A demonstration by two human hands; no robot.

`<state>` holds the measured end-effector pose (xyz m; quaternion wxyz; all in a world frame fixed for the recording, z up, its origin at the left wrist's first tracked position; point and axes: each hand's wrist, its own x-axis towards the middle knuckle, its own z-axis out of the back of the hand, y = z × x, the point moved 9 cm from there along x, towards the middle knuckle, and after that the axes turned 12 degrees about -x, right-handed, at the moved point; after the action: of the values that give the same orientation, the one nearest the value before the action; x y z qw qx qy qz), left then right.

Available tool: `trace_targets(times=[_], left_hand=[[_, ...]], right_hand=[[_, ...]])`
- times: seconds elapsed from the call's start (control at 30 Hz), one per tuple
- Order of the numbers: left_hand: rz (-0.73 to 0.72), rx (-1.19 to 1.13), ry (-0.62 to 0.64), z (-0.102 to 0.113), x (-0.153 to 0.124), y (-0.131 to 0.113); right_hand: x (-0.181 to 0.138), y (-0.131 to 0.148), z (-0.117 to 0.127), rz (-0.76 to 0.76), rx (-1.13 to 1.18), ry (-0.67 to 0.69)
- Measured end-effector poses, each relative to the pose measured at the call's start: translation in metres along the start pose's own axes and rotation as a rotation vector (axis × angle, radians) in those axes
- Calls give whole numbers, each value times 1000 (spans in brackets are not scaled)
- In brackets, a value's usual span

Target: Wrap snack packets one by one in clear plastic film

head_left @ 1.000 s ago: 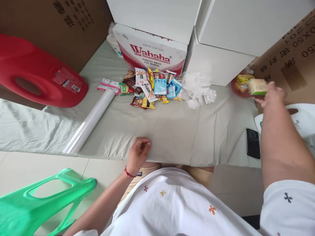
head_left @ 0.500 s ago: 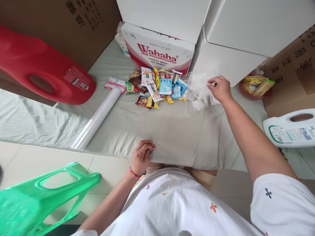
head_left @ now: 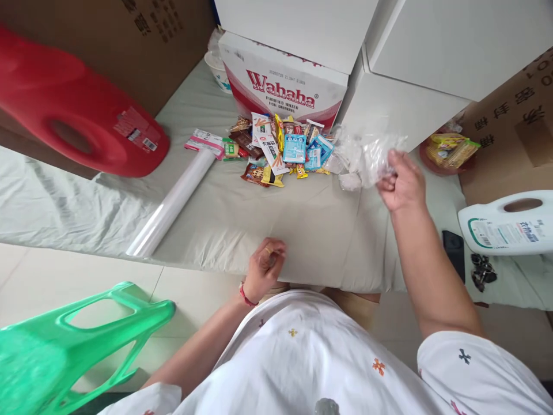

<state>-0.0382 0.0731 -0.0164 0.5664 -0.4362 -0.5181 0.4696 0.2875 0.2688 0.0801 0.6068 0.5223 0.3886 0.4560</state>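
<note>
My right hand (head_left: 402, 180) pinches a clear plastic bag (head_left: 377, 158), lifted at the right end of the snack pile. More crumpled clear bags (head_left: 349, 181) lie just left of it. My left hand (head_left: 266, 262) is closed with curled fingers near the front edge of the cloth-covered surface (head_left: 311, 230); whether anything is inside it is hidden. Ahead lies a heap of small wrapped snacks, with a blue packet (head_left: 294, 148), a white packet with stick-shaped pictures (head_left: 272, 151) and a yellow wrapper (head_left: 273, 178) on the near side.
Behind the snacks stands a Wahaha carton (head_left: 280, 86). A clear film roll (head_left: 175, 202) and pink packet (head_left: 204, 143) lie left, near a large red jug (head_left: 129, 138). To the right are a snack bowl (head_left: 436, 164) and white detergent bottle (head_left: 510, 225). A green stool (head_left: 86, 328) stands front left.
My right hand has drawn back toward me and rotated, raising a clear plastic bag from the bunch. My left hand has shifted slightly right.
</note>
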Motion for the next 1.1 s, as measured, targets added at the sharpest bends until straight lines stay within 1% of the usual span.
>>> trace_targets(times=[0.07,0.17,0.23,0.3,0.37,0.43,0.53,0.6,0.63,0.73,0.8,0.93,0.97,1.1], left_hand=[[-33,-70,46,-23,12,-16],[-98,-124,88,-60,31,-36],[-107,-159,116,-82,40,-40],[-70,-230,125,-96,46,-34],[16,-361,105,-101,48,-21],[147,-505,64,-100,48,-5],[327,-652,-60,-89,47,15],[390,-711,-155,-80,46,20],[409,-726,-183,-78,46,21],[444,-686,-203,-75,46,20],[432,-611,-211,-72,47,19],[379,-479,-230,-68,48,17],[367,-456,-227,-68,48,17],[358,-413,-185,-68,50,21]], right_hand=[[-52,-30,-1,-182,91,-18],[-125,-67,-21,-362,189,-24],[-160,-82,-40,-427,242,24],[-178,-86,-52,-443,294,92],[-183,-86,-54,-452,312,160],[-180,-85,-47,-475,292,215],[-173,-83,-33,-499,256,277],[-170,-81,-27,-510,255,304],[-169,-81,-26,-521,265,307],[-169,-88,-23,-566,299,285],[-167,-94,-20,-568,298,251],[-164,-101,-13,-475,265,169],[-166,-102,-14,-455,247,176],[-177,-106,-30,-432,124,289]])
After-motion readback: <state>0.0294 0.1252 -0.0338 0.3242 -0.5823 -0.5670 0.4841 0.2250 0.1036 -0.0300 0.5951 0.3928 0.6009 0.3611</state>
